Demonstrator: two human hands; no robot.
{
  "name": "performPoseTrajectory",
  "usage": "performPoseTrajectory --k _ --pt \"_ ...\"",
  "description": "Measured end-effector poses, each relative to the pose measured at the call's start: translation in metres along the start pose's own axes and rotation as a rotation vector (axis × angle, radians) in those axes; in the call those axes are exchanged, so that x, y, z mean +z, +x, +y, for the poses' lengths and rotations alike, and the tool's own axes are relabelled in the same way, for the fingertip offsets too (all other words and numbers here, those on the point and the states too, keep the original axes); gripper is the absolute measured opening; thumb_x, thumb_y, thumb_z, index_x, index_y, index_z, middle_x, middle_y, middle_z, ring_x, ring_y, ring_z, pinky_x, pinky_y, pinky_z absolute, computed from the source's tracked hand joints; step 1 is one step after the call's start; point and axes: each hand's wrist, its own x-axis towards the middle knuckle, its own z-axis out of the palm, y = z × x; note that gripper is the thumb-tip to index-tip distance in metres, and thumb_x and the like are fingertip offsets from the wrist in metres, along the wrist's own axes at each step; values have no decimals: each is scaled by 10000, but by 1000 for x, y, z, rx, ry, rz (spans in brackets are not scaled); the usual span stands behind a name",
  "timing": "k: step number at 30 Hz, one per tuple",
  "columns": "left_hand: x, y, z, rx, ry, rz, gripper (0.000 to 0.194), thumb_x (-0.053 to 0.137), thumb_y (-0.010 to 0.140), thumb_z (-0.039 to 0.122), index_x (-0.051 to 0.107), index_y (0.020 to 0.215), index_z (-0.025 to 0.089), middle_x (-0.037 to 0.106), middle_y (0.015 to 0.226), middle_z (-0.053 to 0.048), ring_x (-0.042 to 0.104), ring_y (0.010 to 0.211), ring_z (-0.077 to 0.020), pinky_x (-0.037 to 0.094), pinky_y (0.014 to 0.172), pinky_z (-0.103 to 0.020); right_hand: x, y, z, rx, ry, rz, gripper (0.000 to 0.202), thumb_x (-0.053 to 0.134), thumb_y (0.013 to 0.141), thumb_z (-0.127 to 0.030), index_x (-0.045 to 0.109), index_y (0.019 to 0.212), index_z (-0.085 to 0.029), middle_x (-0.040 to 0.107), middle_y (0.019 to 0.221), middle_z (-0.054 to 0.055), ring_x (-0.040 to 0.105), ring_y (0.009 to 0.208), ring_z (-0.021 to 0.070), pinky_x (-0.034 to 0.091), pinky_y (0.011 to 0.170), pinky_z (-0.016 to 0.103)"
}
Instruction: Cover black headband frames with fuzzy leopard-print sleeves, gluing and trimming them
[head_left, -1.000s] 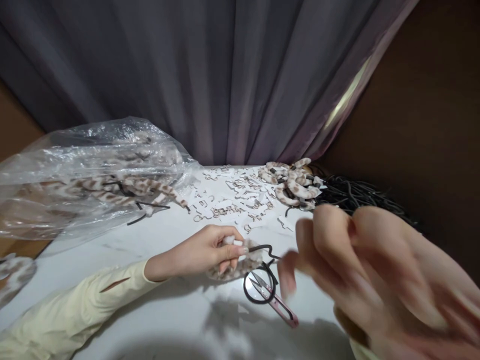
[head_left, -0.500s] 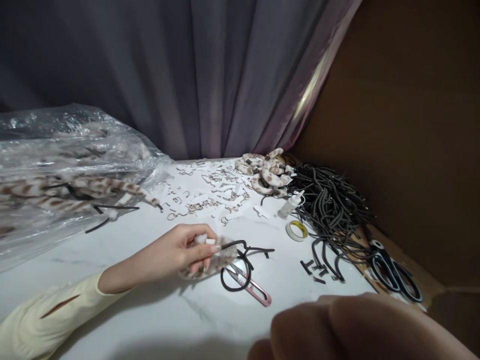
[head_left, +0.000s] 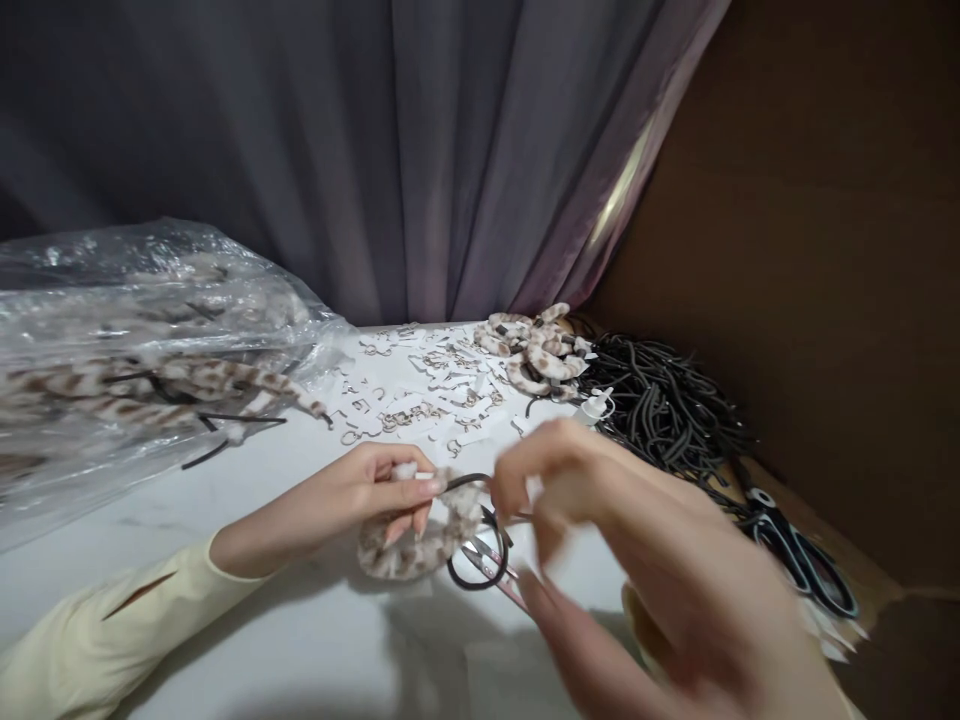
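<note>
My left hand (head_left: 360, 497) pinches a curved, furry plush tube (head_left: 405, 560), cream with brown patches, together with the black cord (head_left: 466, 479) coming out of its end. Close to that cord is my right hand (head_left: 637, 540), somewhat blurred, its thumb apart from its bent fingers and nothing visibly gripped. A round loop of black cord (head_left: 478, 587) lies below, over the blades of pink-handled thread snips (head_left: 487, 560). The right hand hides part of the snips' handle and the far end of the cord.
A clear plastic bag (head_left: 172, 300) of furry tubes fills the left. Metal rings and clips (head_left: 412, 412) are scattered mid-table. Behind my right hand are finished-looking furry rings (head_left: 551, 355), a black cord heap (head_left: 660, 395), a white bottle (head_left: 596, 405) and large scissors (head_left: 802, 560).
My right hand has moved up and left from the bottom edge to beside the cord, now covering the tape roll and cut cord pieces. My left hand keeps its hold.
</note>
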Motion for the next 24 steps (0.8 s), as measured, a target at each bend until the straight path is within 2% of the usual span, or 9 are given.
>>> performPoseTrajectory --k 2,4,8,11,16,18,21,24 --pt "-2 0 0 21 -80 -31 242 557 822 346 563 708 133 548 575 22 438 494 -73 327 495 -179 1 8 16 31 2 -15 101 491 860 -208 517 957 -200 598 973 74 561 903 194 458 760 303" --pt "-5 0 -1 18 -143 -58 250 553 829 348 578 717 126 541 586 15 428 499 -70 325 502 -182 6 17 34 90 -13 -79 167 538 857 -271 518 998 -184 614 959 68 573 855 186 446 725 294" --pt "-8 1 -1 17 -207 -65 276 562 825 356 586 688 118 505 561 20 366 475 -59 324 530 -201 15 33 61 147 115 -208 140 577 835 -257 520 925 -167 641 814 40 588 717 148 440 664 264" --pt "-9 2 -1 0 -217 -63 292 576 813 381 583 667 127 450 506 38 347 468 -68 332 543 -215 15 39 68 221 321 -308 107 568 827 -206 493 891 -165 611 725 13 575 651 121 435 598 230" --pt "-8 2 0 -19 -264 -75 294 587 804 385 560 653 134 405 498 54 331 473 -63 353 562 -208 17 42 68 277 628 -339 170 572 823 -258 424 859 -180 508 727 -23 511 603 88 413 529 201" --pt "-6 2 1 -20 -306 -76 278 599 795 375 558 667 132 441 542 48 322 474 -56 385 590 -217 19 42 67 253 612 -328 163 579 819 -251 436 847 -176 499 722 -25 484 607 82 393 528 192" --pt "-4 1 1 -57 -345 -70 250 611 782 364 564 711 129 522 639 20 343 485 -54 417 606 -237 21 41 62 199 456 -291 71 546 838 -212 499 830 -160 527 695 -16 467 605 85 373 537 194" --pt "-3 2 1 -86 -359 -60 239 586 795 352 565 733 122 547 690 0 365 502 -58 397 575 -229 19 41 57 142 312 -278 33 540 833 -165 570 828 -153 570 673 -12 477 588 85 374 550 196"
